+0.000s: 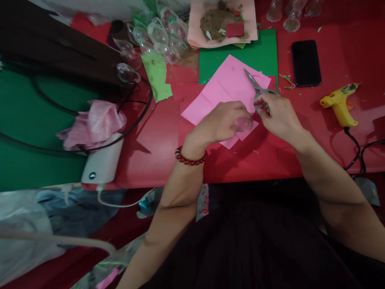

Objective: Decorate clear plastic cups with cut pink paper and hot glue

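Note:
My left hand (224, 120), a red bead bracelet at its wrist, is closed on a small clear rounded plastic piece (243, 124) held over the pink paper (216, 94). Its fingertips are partly hidden. To the right, my right hand (278, 114) has its fingers bent together at the teal handles of a pair of scissors (255, 82). The blades lie slightly apart over the pink paper and point up and left. Beneath the pink paper are a green sheet (267, 56) and red sheets.
A yellow glue gun (339, 104) with a black cord lies right, near a black phone (306, 63). Clear plastic pieces (158, 32) pile up at the back left. Pink paper (192, 34) there bears brown material. A white power bank (104, 162) and cables lie left.

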Demonstrator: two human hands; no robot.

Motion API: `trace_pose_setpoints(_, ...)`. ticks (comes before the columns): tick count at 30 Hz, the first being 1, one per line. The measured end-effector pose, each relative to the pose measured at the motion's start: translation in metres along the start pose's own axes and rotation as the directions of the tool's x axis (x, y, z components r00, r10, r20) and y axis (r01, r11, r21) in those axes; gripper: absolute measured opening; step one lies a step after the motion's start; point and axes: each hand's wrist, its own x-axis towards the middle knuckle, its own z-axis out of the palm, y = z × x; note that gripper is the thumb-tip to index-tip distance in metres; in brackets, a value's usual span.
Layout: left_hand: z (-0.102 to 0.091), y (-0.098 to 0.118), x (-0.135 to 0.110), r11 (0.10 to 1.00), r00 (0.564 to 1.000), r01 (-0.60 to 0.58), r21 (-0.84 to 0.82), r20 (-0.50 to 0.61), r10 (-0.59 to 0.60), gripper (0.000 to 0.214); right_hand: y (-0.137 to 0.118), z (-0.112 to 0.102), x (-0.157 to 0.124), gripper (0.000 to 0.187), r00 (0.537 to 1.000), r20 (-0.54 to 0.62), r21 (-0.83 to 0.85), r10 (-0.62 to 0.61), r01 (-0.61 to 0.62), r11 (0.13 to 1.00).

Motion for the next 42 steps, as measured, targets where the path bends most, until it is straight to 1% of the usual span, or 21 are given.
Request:
trace_pose_setpoints(3,0.000,-0.002,-0.002,0.974,0.994,-0.099,0.206,0.071,0.086,0.036,-0.001,0.000,0.000,0.023,1.000,-0.014,-0.006,0.000,0.000,1.000)
trace_pose_setpoints(6,0.000,0.000,-0.003,0.939,0.986,-0.147,0.311,0.117,0.116,0.038,-0.005,0.000,0.000,0.024,1.000,-0.021,-0.023,0.017,-0.017,1.000)
trace_pose_setpoints(11,0.000,0.004,-0.003,0.935,0.988,-0.135,0.327,0.119,0.100,0.043,-0.005,0.001,0.001,0.027,0.999,-0.019,-0.042,0.034,-0.035,0.998)
trace_pose_setpoints(15,0.000,0.004,-0.003,0.941,0.989,-0.121,0.316,0.119,0.088,0.040,0.003,0.004,0.003,0.020,0.999,-0.052,0.037,-0.007,0.009,0.999)
trace_pose_setpoints(19,0.000,0.001,-0.002,0.947,0.991,-0.108,0.302,0.110,0.078,0.031,0.006,0.004,0.004,0.014,0.999,-0.053,0.091,-0.002,0.006,0.996)
trace_pose_setpoints(21,-0.002,-0.002,0.000,0.966,0.993,-0.092,0.241,0.089,0.072,0.021,0.005,0.003,0.006,0.011,0.997,-0.074,0.146,0.006,0.005,0.989)
trace_pose_setpoints(23,-0.006,-0.005,0.002,0.989,0.997,-0.074,0.129,0.025,0.071,0.017,0.006,0.002,0.008,0.008,0.992,-0.118,0.253,0.035,-0.004,0.968)
trace_pose_setpoints(24,-0.008,-0.006,0.003,0.996,0.997,-0.068,0.059,-0.025,0.070,0.021,0.006,0.001,0.009,0.011,0.988,-0.144,0.317,0.057,-0.008,0.948)
trace_pose_setpoints(26,-0.011,-0.007,0.004,0.992,0.985,-0.070,-0.105,-0.163,0.053,0.031,0.007,0.001,0.011,0.016,0.976,-0.189,0.437,0.108,-0.014,0.899)
trace_pose_setpoints(28,-0.014,-0.009,0.004,0.954,0.946,-0.106,-0.281,-0.323,0.010,0.036,0.006,0.000,0.012,0.016,0.961,-0.224,0.537,0.159,-0.014,0.843)
trace_pose_setpoints(30,-0.015,-0.011,0.006,0.872,0.885,-0.193,-0.449,-0.464,-0.044,0.039,0.003,-0.001,0.012,0.015,0.951,-0.238,0.616,0.197,-0.009,0.788)
trace_pose_setpoints(33,-0.016,-0.017,0.009,0.723,0.805,-0.350,-0.596,-0.586,-0.093,0.043,-0.003,-0.002,0.009,0.024,0.955,-0.222,0.684,0.195,0.010,0.729)
trace_pose_setpoints(36,-0.017,-0.022,0.012,0.613,0.749,-0.442,-0.655,-0.646,-0.150,0.040,-0.008,-0.003,0.004,0.038,0.959,-0.245,0.687,0.143,0.068,0.723)
trace_pose_setpoints(38,-0.015,-0.022,0.014,0.537,0.737,-0.479,-0.695,-0.650,-0.184,0.044,-0.012,-0.002,0.001,0.047,0.973,-0.207,0.681,0.098,0.071,0.729)
trace_pose_setpoints(40,-0.008,-0.019,0.015,0.466,0.753,-0.495,-0.734,-0.630,-0.192,0.050,-0.016,0.000,0.000,0.054,0.993,-0.098,0.716,0.065,0.025,0.698)
trace_pose_setpoints(41,-0.004,-0.017,0.016,0.444,0.770,-0.490,-0.750,-0.611,-0.183,0.051,-0.017,0.002,0.000,0.056,0.997,-0.037,0.754,0.062,-0.012,0.656)
trace_pose_setpoints(42,0.002,-0.015,0.017,0.433,0.791,-0.477,-0.765,-0.589,-0.167,0.051,-0.018,0.004,0.000,0.057,0.997,0.010,0.801,0.071,-0.051,0.597)
